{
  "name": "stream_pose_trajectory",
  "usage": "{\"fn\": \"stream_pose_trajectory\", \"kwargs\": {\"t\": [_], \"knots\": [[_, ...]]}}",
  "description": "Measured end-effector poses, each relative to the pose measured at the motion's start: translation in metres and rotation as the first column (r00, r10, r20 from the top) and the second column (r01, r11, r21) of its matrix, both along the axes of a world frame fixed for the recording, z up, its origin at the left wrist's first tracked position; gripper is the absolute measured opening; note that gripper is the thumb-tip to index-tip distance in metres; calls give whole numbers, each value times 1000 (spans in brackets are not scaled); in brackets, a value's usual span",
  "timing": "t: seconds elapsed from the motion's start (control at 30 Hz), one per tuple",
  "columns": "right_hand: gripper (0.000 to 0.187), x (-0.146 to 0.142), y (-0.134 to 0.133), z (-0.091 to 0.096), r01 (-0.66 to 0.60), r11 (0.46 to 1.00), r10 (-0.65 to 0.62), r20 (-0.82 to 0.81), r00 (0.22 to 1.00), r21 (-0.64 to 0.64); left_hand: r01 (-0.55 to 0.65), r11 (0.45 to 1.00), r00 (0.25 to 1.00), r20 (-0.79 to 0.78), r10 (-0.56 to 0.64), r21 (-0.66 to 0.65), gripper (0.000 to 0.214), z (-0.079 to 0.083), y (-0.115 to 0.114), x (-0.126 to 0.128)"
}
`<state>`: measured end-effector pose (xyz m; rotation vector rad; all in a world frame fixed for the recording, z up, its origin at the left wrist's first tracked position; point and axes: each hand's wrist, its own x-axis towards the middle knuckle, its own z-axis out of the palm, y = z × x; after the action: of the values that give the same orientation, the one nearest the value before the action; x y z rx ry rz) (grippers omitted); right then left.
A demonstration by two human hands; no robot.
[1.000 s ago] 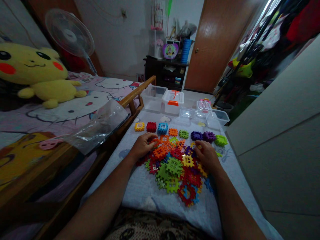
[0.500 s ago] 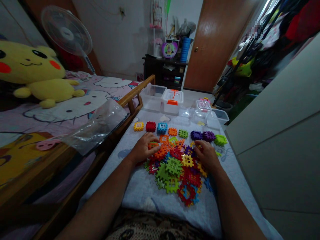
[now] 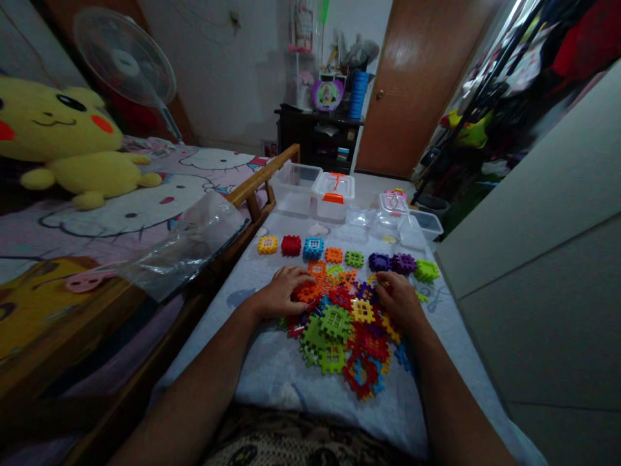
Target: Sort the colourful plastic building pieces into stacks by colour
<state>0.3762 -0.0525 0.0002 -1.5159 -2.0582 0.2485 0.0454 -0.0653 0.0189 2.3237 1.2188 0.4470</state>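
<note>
Waffle blocks (image 3: 334, 336) of interlocking plastic lie heaped in a loose pile on a pale blue sheet (image 3: 272, 378). Our left hand (image 3: 281, 292) sits curled on orange pieces (image 3: 308, 292) at the pile's left edge. Our right hand (image 3: 398, 299) rests at its right edge, fingers (image 3: 385, 288) bent down among the blocks. We cannot tell whether either hand is grasping a piece or only touching. Just beyond the pile, a row of single blocks (image 3: 354, 259) runs in mixed colours. Farther beyond it sit clear plastic boxes, one with an orange latch (image 3: 333, 197). Left of the pile, a clear plastic bag (image 3: 194, 249) drapes over a wooden bed rail (image 3: 250, 188).
</note>
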Motion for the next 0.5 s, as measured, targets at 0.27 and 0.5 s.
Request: {"fn": "stream_pose_trajectory", "kwargs": {"t": [0.27, 0.5], "knots": [[26, 1, 2, -3, -12, 1000, 12, 14, 1000, -2, -27, 999, 995, 94, 25, 21, 35, 0, -1, 1], [26, 1, 1, -3, -9, 1000, 9, 1, 1000, -1, -53, 997, 956, 292, 33, 58, 17, 0, -1, 5]]}}
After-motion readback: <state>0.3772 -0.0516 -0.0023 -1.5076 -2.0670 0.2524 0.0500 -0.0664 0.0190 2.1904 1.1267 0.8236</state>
